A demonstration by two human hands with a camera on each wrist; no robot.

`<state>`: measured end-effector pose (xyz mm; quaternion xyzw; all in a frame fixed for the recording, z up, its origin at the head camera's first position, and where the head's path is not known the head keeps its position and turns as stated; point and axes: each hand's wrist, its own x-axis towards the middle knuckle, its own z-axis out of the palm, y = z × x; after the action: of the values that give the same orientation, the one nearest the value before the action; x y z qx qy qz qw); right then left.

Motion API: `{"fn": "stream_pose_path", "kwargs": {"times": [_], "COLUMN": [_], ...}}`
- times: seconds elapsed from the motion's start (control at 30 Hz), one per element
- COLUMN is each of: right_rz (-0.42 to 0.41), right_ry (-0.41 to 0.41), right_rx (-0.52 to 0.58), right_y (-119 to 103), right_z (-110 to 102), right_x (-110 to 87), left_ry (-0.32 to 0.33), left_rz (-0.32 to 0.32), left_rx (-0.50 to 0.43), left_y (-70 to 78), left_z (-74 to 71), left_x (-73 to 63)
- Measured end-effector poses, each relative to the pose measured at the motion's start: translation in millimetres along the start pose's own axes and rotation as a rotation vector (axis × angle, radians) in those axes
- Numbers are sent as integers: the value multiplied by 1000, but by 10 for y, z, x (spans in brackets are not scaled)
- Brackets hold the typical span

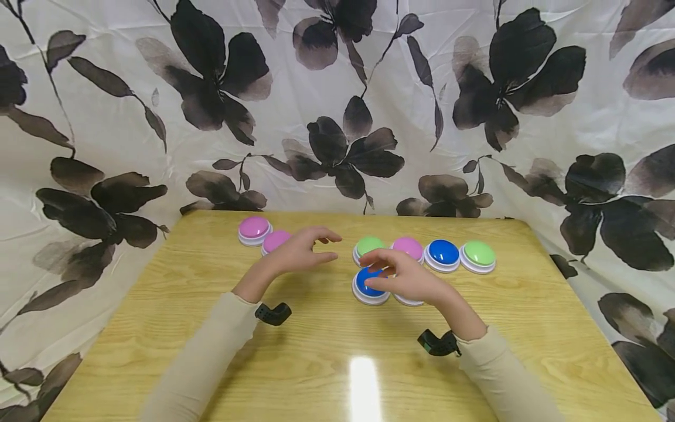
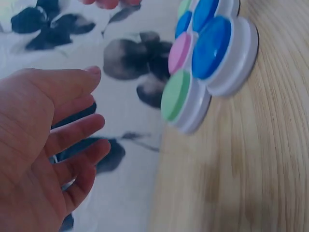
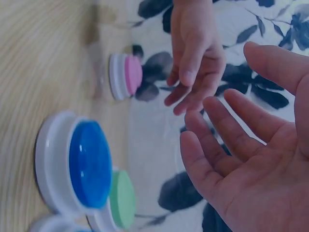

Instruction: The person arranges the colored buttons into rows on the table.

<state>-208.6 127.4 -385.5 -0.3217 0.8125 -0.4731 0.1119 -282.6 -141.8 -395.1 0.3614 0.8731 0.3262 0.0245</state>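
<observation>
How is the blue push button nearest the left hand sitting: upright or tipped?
Upright. The blue push button has its white base flat on the wooden table, its dome facing up.

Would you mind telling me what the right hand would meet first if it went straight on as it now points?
The right hand would probably meet the left hand, which hangs just ahead of it in the head view, though depth and height are hard to judge.

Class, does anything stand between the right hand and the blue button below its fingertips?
Nothing visible does: the right hand hovers above that blue button, with a clear gap between them in the right wrist view.
</observation>
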Motion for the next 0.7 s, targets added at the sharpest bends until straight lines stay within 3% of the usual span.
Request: {"fn": "stream_pose_path", "kwargs": {"times": [0.27,0.47,0.7], "right_rz": [38,78,46], "right_ry": [-36,-39,-43], "right_rx": [79,108,129], "right_y": [-27,21,113], "right_z": [219,323,459], "right_x": [297,454,629], "left_ry": [70,110,230], "left_rz": [-44,-82,-159], "left_rx": [-50,-102,-76], "left_y": [-360,-532,-791], "left_z": [-91,-149,-193], "left_x": [-254,-401,-569]}}
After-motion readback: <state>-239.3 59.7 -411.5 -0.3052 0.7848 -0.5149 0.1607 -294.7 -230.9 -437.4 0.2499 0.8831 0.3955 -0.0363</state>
